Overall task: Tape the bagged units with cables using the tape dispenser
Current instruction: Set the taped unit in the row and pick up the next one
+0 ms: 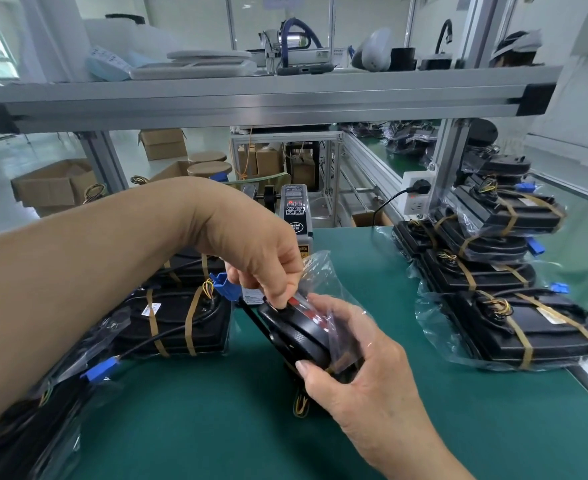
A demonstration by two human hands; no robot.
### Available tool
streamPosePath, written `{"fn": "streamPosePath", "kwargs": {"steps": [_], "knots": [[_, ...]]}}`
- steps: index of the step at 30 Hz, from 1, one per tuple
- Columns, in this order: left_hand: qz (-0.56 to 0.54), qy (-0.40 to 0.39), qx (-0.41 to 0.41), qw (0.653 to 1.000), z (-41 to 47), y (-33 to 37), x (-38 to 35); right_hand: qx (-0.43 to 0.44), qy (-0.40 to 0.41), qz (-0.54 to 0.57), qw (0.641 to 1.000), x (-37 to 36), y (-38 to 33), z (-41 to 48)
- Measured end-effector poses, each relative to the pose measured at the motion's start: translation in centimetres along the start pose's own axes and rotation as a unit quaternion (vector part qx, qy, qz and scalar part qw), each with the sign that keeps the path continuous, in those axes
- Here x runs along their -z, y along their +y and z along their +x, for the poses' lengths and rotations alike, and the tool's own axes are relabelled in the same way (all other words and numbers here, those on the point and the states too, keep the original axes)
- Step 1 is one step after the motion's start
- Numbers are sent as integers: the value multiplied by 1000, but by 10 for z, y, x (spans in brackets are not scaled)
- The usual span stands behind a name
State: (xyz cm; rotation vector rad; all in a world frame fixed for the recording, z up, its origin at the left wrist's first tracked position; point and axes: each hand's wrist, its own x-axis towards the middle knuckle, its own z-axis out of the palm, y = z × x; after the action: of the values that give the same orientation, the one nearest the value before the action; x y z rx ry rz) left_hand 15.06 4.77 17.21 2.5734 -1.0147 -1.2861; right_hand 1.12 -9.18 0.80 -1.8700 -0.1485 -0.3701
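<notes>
Two grips meet on one bagged unit, held tilted just above the middle of the green tabletop. Our right grip clasps the black unit from the near side, thumb on its lower edge and fingers curled round the far side through the plastic. Our left grip reaches across from the left and pinches the clear bag down against the top of the unit, next to a red stripe. The loose mouth of the bag stands up behind the fingers. A short brown strip lies on the plastic just beside our right thumb.

A black cable runs from the unit up to a blue plug just under our left wrist. The tape dispenser stands upright behind our left grip, at the far edge of the tabletop.

Several taped units, bound with brown bands, lie to the left under our forearm. Many more are stacked in a pile on the right, near a white socket. A metal shelf crosses overhead.
</notes>
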Motion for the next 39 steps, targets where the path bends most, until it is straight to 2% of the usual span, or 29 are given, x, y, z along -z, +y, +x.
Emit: {"fn": "streamPosePath", "kwargs": {"steps": [20, 24, 28, 30, 34, 39], "knots": [[-4, 25, 11, 1000, 0, 3, -4, -8, -4, -5, 1000, 1, -4, -1], [-7, 44, 10, 999, -1, 5, -8, -6, -7, -1, 1000, 1, -3, 0], [-52, 99, -8, 994, -8, 0, -21, -2, -10, 2, 1000, 2, -1, 0], [-120, 151, -20, 981, -11, -8, -33, 7, -11, -6, 1000, 2, -2, 0], [-227, 277, -47, 932, -8, -19, -71, 19, -5, -21, 1000, 0, -3, 4], [-340, 419, -94, 837, 13, -21, -103, 23, -29, -37, 999, -4, -7, 20]]}}
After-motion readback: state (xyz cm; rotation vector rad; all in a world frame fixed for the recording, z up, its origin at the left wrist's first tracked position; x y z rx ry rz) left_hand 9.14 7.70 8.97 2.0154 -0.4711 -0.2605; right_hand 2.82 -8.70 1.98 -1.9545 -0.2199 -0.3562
